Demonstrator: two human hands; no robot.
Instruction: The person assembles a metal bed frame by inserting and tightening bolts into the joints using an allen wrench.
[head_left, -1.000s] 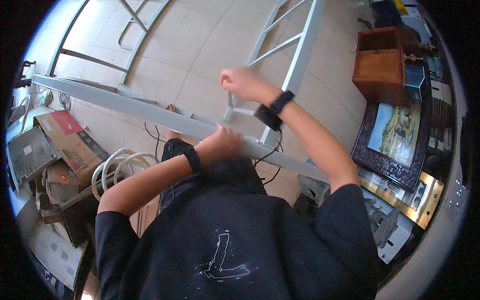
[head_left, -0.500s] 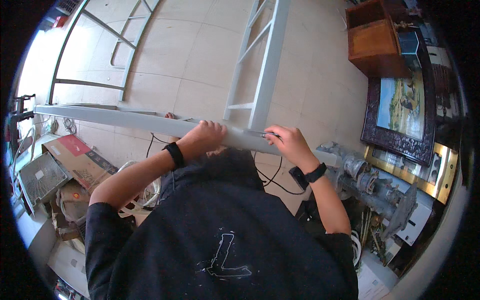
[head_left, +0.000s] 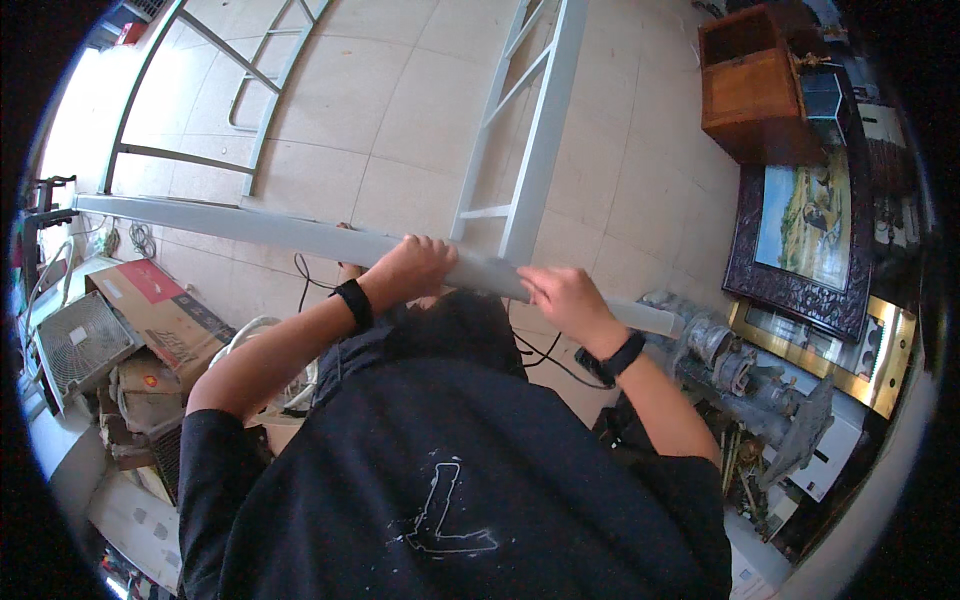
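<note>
A: Where's the beam?
B: Grey beam [head_left: 270, 230] runs crosswise in front of the person, left end farther off, right end by a dusty metal machine part [head_left: 715, 345].
A: Hands?
B: Left hand [head_left: 412, 270] grasps the beam near mid-length, fingers curled over its far edge. Right hand [head_left: 568, 300] is just right of it, fingers bent in at the beam. Can't tell if it's holding something; the fingertips are blurred.
A: Wrists?
B: Dark band on each.
A: Beyond the beam?
B: Two pale metal frames with crossbars. Left frame [head_left: 252, 160] is near the beam's left half. Right frame [head_left: 530, 165] comes down to it between the hands; can't tell if joined. Tile floor [head_left: 400, 120] under both.
A: Sides?
B: Left: cardboard box [head_left: 165, 315] next to a fan grille [head_left: 85, 345], white hose [head_left: 245, 340] by the left forearm. Right: wooden box [head_left: 745, 95], framed picture [head_left: 805, 225] below it, gold-edged panel [head_left: 882, 365] lower still. Black cable [head_left: 560, 368] hangs below the beam, near the right wrist.
</note>
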